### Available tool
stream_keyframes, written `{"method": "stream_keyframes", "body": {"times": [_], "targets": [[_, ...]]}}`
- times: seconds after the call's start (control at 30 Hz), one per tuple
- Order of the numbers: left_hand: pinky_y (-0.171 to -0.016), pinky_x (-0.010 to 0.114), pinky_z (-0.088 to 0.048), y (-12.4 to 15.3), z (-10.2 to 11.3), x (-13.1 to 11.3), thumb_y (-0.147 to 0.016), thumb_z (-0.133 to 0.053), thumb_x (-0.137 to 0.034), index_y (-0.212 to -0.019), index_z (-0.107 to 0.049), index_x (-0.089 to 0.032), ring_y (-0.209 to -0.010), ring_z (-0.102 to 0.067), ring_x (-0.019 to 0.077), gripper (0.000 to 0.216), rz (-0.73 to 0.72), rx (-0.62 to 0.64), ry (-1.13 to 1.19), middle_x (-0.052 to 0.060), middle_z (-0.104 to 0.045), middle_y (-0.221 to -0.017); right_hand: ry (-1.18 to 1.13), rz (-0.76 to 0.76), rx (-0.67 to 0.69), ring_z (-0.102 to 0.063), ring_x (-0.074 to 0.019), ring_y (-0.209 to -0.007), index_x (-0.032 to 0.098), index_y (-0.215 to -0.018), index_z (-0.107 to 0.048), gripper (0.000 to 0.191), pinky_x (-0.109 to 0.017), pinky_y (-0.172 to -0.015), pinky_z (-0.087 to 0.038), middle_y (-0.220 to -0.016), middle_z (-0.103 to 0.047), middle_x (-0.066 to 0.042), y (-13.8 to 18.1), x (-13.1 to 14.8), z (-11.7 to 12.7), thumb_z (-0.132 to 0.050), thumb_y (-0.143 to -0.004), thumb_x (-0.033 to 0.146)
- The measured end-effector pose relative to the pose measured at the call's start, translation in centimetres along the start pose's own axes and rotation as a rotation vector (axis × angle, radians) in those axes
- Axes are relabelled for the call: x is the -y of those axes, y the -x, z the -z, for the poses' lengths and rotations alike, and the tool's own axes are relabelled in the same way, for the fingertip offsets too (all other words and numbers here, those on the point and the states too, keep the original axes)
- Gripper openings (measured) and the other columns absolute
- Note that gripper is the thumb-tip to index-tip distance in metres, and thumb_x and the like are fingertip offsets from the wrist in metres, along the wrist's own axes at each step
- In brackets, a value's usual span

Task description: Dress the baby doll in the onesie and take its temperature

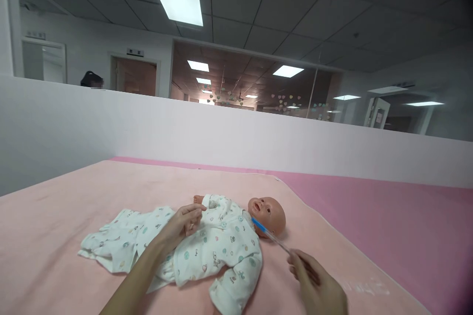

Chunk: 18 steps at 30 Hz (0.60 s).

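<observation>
A baby doll point(266, 212) in a white patterned romper point(218, 246) lies on its back on a pink blanket point(74, 216), head to the right. My left hand point(181, 226) rests on the doll's chest, fingers curled on the romper's front. My right hand point(314, 285) pinches the near end of a thin clear stick with a blue tip point(266, 232). The blue tip sits at the doll's neck, just under the chin.
A darker pink sheet point(388, 226) covers the surface to the right of the blanket. A white partition wall point(221, 133) runs along the far edge. Beyond it are office doors, glass walls and ceiling lights.
</observation>
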State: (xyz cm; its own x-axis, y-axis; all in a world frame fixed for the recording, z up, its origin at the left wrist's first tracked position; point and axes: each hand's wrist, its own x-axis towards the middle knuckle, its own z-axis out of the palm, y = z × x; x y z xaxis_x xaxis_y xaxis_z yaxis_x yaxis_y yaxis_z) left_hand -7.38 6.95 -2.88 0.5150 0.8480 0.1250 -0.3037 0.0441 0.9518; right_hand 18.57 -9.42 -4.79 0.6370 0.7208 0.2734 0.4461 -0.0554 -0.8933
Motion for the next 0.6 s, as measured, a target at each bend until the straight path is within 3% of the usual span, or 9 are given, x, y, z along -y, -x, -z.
{"method": "stream_keyframes", "body": {"times": [0.07, 0.13, 0.23, 0.37, 0.5, 0.6], "targets": [[-0.037, 0.014, -0.026, 0.0, -0.1, 0.3, -0.066, -0.067, -0.036, -0.092, -0.059, -0.013, -0.053, -0.046, 0.0045, 0.035, 0.054, 0.014, -0.032, 0.002, -0.056, -0.073, -0.132, 0.099, 0.125, -0.061, -0.0222, -0.072, 0.021, -0.078, -0.063, 0.037, -0.031, -0.066, -0.051, -0.075, -0.065, -0.007, 0.1, 2.7, -2.5, -0.052, -0.066, 0.055], [-0.037, 0.014, -0.027, 0.0, -0.2, 0.5, -0.065, -0.067, -0.038, -0.096, -0.06, -0.013, -0.058, -0.051, 0.0074, 0.04, 0.1, 0.025, -0.066, 0.006, -0.059, -0.081, -0.183, 0.189, 0.263, -0.06, -0.0192, -0.067, 0.018, -0.076, -0.064, 0.034, -0.027, -0.061, -0.049, -0.07, -0.064, -0.006, -0.2, 4.7, -5.1, -0.052, -0.07, 0.049], [-0.035, 0.015, -0.023, -0.1, -0.1, 0.7, -0.062, -0.069, -0.038, -0.093, -0.062, -0.012, -0.047, -0.047, 0.0051, 0.041, 0.133, 0.022, -0.108, 0.003, -0.059, -0.069, -0.24, 0.236, 0.386, -0.057, -0.0162, -0.06, 0.015, -0.073, -0.064, 0.029, -0.025, -0.052, -0.046, -0.063, -0.061, -0.005, -0.8, 6.5, -8.4, -0.055, -0.071, 0.042], [-0.036, 0.015, -0.026, -0.2, 0.1, 0.8, -0.059, -0.072, -0.034, -0.084, -0.065, -0.011, -0.045, -0.044, 0.004, 0.035, 0.124, 0.027, -0.116, 0.001, -0.058, -0.062, -0.461, 0.132, 0.582, -0.053, -0.0122, -0.049, 0.013, -0.074, -0.061, 0.033, -0.023, -0.044, -0.045, -0.056, -0.056, -0.001, -1.2, 7.4, -11.7, -0.059, -0.067, 0.045], [-0.034, 0.014, -0.024, -0.3, 0.1, 1.0, -0.062, -0.07, -0.036, -0.08, -0.064, -0.009, -0.043, -0.043, 0.0039, 0.033, 0.088, 0.085, -0.101, 0.002, -0.057, -0.061, -0.599, 0.07, 0.852, -0.052, -0.0093, -0.046, 0.018, -0.08, -0.06, 0.031, -0.02, -0.042, -0.044, -0.056, -0.054, 0.002, -1.4, 8.2, -13.5, -0.05, -0.075, 0.047], [-0.036, 0.014, -0.028, -0.2, 0.1, 1.0, -0.064, -0.069, -0.034, -0.093, -0.061, -0.012, -0.046, -0.046, 0.0045, 0.038, 0.083, 0.089, -0.065, 0.0, -0.055, -0.063, -0.497, 0.199, 0.924, -0.05, -0.0077, -0.044, 0.018, -0.076, -0.061, 0.029, -0.019, -0.041, -0.041, -0.054, -0.054, 0.003, -2.7, 10.3, -12.4, -0.046, -0.079, 0.043]]}}
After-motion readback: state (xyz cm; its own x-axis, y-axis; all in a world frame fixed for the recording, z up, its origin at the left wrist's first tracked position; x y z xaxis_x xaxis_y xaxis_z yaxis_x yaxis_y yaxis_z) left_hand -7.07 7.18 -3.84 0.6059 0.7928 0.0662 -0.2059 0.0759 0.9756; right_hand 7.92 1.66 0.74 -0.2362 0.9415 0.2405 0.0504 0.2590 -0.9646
